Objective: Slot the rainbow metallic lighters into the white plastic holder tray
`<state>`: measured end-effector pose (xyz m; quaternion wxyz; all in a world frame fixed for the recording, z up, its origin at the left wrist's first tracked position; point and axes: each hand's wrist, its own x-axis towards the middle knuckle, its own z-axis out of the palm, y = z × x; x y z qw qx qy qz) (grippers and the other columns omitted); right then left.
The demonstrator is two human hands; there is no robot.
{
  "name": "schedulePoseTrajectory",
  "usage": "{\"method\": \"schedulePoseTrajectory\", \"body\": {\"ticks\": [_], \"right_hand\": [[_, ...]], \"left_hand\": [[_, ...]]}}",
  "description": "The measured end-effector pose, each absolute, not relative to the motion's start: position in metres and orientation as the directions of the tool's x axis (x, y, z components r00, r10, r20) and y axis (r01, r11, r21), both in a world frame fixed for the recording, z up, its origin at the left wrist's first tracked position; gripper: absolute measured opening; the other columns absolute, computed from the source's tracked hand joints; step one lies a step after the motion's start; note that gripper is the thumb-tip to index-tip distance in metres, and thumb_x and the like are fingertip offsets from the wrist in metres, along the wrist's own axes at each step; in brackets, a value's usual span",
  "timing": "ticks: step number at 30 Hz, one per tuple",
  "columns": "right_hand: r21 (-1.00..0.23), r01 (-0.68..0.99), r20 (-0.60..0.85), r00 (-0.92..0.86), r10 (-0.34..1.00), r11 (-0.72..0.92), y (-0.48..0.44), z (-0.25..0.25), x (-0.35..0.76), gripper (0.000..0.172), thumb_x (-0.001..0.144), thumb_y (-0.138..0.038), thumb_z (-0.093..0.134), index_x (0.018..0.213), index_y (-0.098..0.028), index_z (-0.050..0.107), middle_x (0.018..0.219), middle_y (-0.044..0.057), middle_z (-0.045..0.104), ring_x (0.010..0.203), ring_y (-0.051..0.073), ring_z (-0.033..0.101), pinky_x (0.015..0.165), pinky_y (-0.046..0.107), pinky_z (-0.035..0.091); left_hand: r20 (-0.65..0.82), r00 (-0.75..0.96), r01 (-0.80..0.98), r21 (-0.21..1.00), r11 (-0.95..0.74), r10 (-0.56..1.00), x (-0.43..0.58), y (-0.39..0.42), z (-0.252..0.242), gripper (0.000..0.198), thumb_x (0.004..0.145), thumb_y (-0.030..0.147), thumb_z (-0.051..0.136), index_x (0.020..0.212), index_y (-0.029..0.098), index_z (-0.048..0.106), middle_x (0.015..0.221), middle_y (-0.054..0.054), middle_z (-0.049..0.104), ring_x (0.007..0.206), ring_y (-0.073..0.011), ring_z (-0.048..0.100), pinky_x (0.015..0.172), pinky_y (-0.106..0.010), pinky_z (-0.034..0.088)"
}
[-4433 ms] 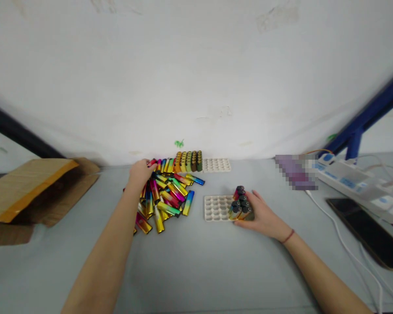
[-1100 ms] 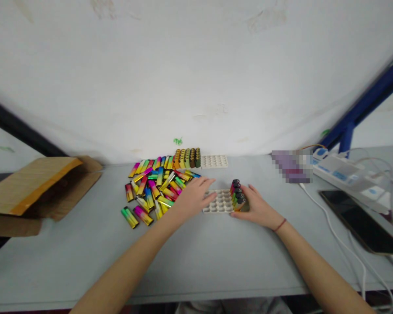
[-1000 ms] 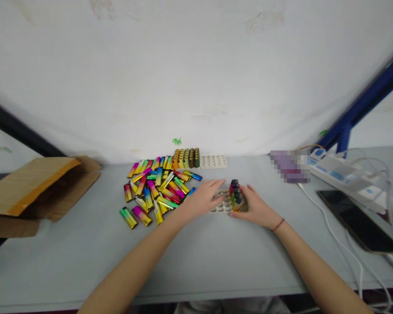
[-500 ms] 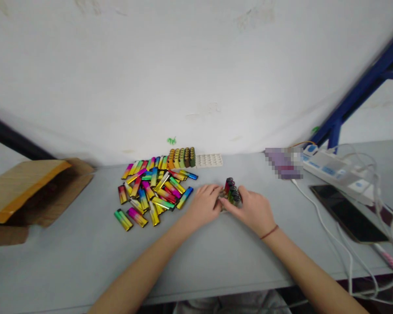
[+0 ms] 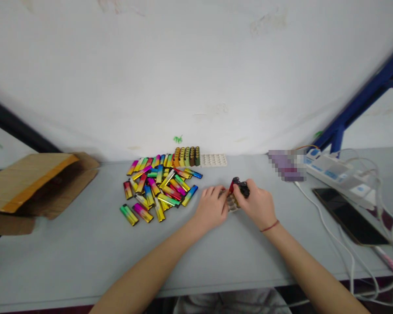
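Note:
A small pale tray with round hollows lies on the table between my hands. Several upright pieces with dark tops and coloured bodies stand at its far right part. My right hand is closed round one or more of them, its thumb and fingers partly covering them. Against the tray's left side, my left hand has its fingers curled on the edge. Shiny multicoloured cases lie in a loose pile to the left. Behind them, a block of upright cases adjoins a white tray with round hollows.
An open cardboard box lies on the left. To the right are a pixelated purple object, a white power strip, a black phone and white cables. A wall rises behind the table.
My right hand has closed on the dark-topped pieces, and more of the tray's hollows show between my hands. The view has shifted slightly.

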<state>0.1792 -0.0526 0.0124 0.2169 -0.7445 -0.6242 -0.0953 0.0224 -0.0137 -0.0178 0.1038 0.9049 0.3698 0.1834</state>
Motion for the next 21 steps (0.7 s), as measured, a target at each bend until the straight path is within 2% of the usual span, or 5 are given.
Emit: {"method": "schedulePoseTrajectory", "body": {"ticks": [7,10,13,18,21], "right_hand": [[-0.329,0.944,0.530,0.184,0.828,0.001,-0.067,0.026,0.183,0.045,0.096,-0.057,0.034,0.071,-0.023,0.049,0.048,0.002,0.056,0.041,0.017,0.053,0.044,0.025,0.024],[-0.445,0.891,0.539,0.188,0.821,0.088,-0.079,0.041,0.176,0.040,0.094,-0.057,0.043,0.070,-0.024,0.047,0.049,-0.001,0.055,0.042,0.016,0.054,0.045,0.024,0.030],[-0.569,0.801,0.491,0.149,0.858,0.186,-0.079,0.058,0.160,0.037,0.091,-0.056,0.049,0.072,-0.024,0.048,0.053,-0.003,0.055,0.043,0.014,0.052,0.047,0.023,0.033],[-0.735,0.639,0.395,0.133,0.909,0.225,-0.048,0.066,0.125,0.041,0.088,-0.060,0.051,0.067,-0.025,0.043,0.054,-0.005,0.050,0.050,0.014,0.049,0.049,0.024,0.034],[-0.823,0.525,0.311,0.098,0.945,0.216,-0.033,0.063,0.108,0.037,0.090,-0.059,0.049,0.091,-0.022,0.051,0.055,-0.007,0.051,0.050,0.014,0.049,0.049,0.024,0.035]], "left_hand": [[0.302,0.622,0.583,0.436,-0.685,0.722,0.019,-0.013,-0.011,0.045,0.096,0.026,0.039,0.138,0.017,0.052,0.135,-0.015,0.056,0.125,-0.0291,0.049,0.107,-0.049,0.039],[0.392,0.647,0.380,0.578,-0.722,0.654,0.009,-0.014,0.013,0.060,0.097,0.043,0.041,0.150,0.015,0.035,0.150,-0.018,0.042,0.140,-0.0292,0.037,0.117,-0.046,0.030],[0.289,0.775,0.200,0.732,-0.652,0.562,-0.003,-0.017,0.036,0.083,0.088,0.057,0.056,0.153,0.016,0.026,0.151,-0.017,0.044,0.136,-0.0305,0.044,0.113,-0.043,0.038],[0.188,0.681,0.180,0.894,-0.411,0.708,-0.024,-0.015,0.040,0.060,0.090,0.057,0.052,0.133,0.015,0.049,0.118,-0.012,0.065,0.106,-0.0262,0.062,0.094,-0.039,0.052],[0.166,0.523,0.243,0.911,-0.333,0.836,-0.041,-0.003,0.033,0.049,0.093,0.054,0.048,0.123,0.016,0.054,0.104,-0.008,0.066,0.096,-0.0215,0.062,0.088,-0.035,0.053]]}}
